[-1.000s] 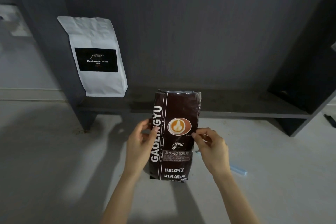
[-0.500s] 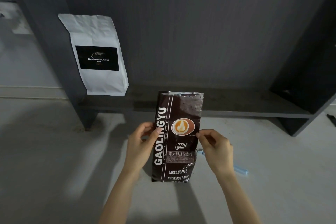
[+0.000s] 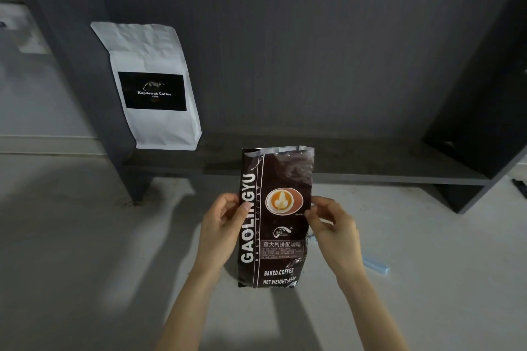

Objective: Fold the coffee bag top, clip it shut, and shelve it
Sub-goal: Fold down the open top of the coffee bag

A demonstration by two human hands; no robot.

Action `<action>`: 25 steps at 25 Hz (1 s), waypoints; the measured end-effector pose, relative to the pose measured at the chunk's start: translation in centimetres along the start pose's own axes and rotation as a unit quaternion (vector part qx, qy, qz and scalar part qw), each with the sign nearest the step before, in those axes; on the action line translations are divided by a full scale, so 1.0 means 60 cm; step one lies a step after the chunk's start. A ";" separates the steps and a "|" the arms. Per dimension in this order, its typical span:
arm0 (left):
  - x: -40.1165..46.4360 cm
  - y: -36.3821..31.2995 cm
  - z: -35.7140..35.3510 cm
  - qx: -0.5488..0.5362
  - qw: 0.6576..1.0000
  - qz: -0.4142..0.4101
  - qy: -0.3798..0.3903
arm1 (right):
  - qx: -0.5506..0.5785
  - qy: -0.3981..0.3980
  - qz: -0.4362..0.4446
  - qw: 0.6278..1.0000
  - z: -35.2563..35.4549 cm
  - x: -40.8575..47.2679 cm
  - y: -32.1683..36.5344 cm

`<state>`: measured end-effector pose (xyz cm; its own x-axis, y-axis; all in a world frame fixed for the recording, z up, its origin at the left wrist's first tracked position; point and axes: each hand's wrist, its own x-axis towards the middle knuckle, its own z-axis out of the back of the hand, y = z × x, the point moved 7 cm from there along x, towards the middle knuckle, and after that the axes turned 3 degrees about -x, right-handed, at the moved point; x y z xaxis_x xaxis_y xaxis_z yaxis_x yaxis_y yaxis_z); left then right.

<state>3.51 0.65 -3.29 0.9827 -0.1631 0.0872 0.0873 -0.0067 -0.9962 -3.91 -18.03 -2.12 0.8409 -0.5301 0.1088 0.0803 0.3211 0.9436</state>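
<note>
A dark brown coffee bag marked GAOLINGYU stands upright on the grey floor in front of the shelf, its top edge straight and unfolded. My left hand grips its left edge at mid-height. My right hand pinches its right edge at the same height. A pale blue clip lies on the floor behind my right hand, partly hidden by it.
A white coffee bag with a black label stands at the left end of the dark low shelf, against its left upright. The shelf's right side panel rises at the right.
The brown bag's top has risen and flattened a little between my hands. Both hands keep their hold at the bag's sides.
</note>
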 end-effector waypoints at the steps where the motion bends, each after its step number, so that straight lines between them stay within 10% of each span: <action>1: 0.001 0.000 0.001 0.004 1.000 0.001 -0.001 | 0.008 -0.001 0.003 1.000 -0.001 0.002 0.005; 25: -0.003 -0.066 0.005 0.006 0.999 -0.028 0.021 | 0.096 0.018 0.018 0.995 0.016 0.006 0.035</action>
<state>3.02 1.00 0.62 0.9685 -0.2037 0.1430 0.1450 -0.0056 -0.9894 -3.97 -18.30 0.21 0.8604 -0.4911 0.1364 -0.0512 0.1829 0.9818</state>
